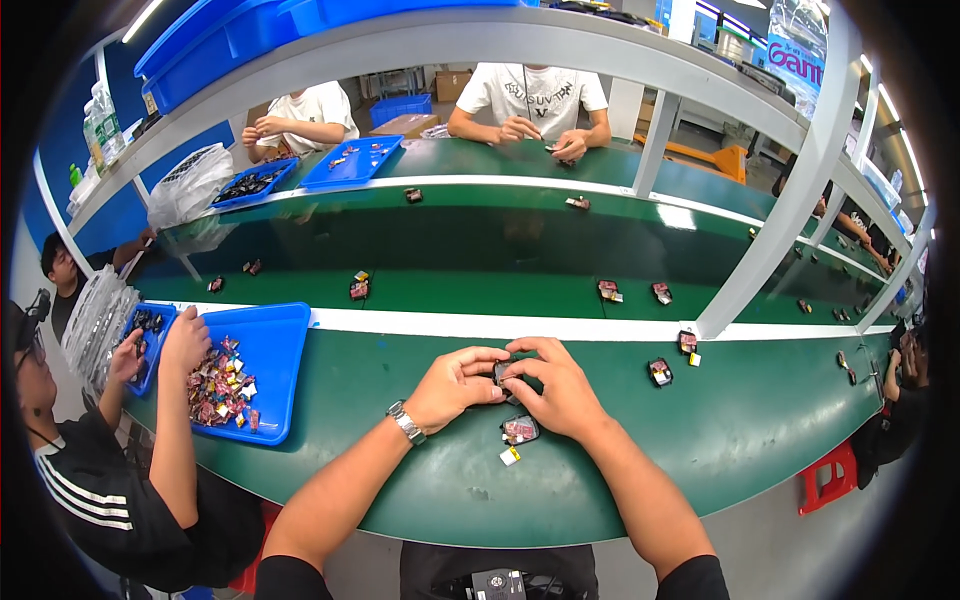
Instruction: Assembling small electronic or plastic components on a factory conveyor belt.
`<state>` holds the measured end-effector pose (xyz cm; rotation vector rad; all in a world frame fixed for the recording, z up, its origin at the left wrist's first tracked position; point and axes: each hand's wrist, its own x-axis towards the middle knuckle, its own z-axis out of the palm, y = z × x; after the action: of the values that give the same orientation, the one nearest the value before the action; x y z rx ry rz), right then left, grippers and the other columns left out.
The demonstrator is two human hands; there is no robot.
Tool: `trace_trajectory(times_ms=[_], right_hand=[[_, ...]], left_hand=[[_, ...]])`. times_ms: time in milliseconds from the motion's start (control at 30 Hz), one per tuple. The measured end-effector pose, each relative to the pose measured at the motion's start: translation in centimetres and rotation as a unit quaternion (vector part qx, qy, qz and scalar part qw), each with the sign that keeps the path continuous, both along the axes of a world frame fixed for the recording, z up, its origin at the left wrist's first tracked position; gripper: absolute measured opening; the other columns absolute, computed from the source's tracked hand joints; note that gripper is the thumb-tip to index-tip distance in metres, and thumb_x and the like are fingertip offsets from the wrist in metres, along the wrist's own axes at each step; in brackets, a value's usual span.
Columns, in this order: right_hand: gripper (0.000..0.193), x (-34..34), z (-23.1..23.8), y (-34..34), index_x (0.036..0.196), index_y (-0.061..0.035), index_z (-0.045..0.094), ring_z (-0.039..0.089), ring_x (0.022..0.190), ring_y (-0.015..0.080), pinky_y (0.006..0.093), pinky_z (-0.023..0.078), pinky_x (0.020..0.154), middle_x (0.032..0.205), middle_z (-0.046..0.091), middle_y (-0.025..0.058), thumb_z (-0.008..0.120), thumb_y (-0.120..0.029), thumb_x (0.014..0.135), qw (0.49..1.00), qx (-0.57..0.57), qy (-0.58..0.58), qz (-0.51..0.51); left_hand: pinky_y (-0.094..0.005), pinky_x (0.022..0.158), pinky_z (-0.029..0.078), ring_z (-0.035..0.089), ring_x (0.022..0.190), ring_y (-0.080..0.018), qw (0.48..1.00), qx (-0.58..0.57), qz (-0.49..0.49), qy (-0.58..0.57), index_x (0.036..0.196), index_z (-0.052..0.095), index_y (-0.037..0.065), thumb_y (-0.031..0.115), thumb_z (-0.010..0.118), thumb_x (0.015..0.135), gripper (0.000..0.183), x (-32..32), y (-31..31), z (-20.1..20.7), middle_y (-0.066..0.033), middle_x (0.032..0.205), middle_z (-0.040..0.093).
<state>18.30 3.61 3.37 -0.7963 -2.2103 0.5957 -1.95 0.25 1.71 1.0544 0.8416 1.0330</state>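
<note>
In front of me, above the green table, my left hand (pixel 458 386) and my right hand (pixel 556 388) meet with bent fingers around a small dark casing (pixel 501 374). Its details are mostly covered by my fingertips. Just below my right fingers, on the table, lies a black casing (pixel 520 430) with a reddish circuit board inside. Beside it, nearer to me, is a small yellow-and-white piece (pixel 510 456) that looks like a flat battery. A metal watch (pixel 407 424) sits on my left wrist.
A blue tray (pixel 297 370) heaped with small electronic parts stands to my left, where a co-worker (pixel 90 490) reaches in. Two casings (pixel 660 372) (pixel 688 342) lie right. Past the white strip (pixel 450 325), several more dot the green belt. A grey post (pixel 790 200) rises at right.
</note>
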Motion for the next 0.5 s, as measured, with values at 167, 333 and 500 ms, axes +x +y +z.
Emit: trace_trajectory(times_ms=[167,333,500], right_hand=[[0.007,-0.06,-0.16,-0.13,0.088,-0.0072,0.070,0.054,0.114,0.0259,0.0370,0.048,0.092,0.119,0.060,0.0052,0.067,-0.011,0.083,1.000,-0.021,0.002,-0.005],[0.007,0.13,-0.18,-0.19,0.087,-0.0073,0.070,0.054,0.114,0.0260,0.0369,0.048,0.091,0.118,0.060,0.0060,0.067,-0.011,0.082,1.000,-0.014,0.017,0.019],[0.008,-0.46,-0.50,-0.67,0.088,-0.0069,0.070,0.056,0.112,0.0265,0.0369,0.049,0.091,0.117,0.061,0.0068,0.067,-0.010,0.082,0.999,-0.023,0.042,-0.022]], left_hand=[[-0.0332,0.092,0.057,0.064,0.104,-0.0192,1.000,-0.021,0.020,0.006,0.129,0.051,-0.002,-0.005,0.056,0.091,0.039,0.25,-0.22,0.31,-0.0129,0.117,0.061],[-0.0332,0.091,0.058,0.064,0.106,-0.0187,1.000,-0.013,0.015,0.018,0.128,0.051,-0.002,-0.004,0.054,0.093,0.035,0.37,-0.21,0.25,-0.0125,0.118,0.061],[-0.0361,0.094,0.056,0.063,0.108,-0.0195,0.999,-0.008,0.018,-0.025,0.127,0.052,-0.001,0.001,0.054,0.095,0.033,0.42,-0.25,0.25,-0.0118,0.119,0.061]])
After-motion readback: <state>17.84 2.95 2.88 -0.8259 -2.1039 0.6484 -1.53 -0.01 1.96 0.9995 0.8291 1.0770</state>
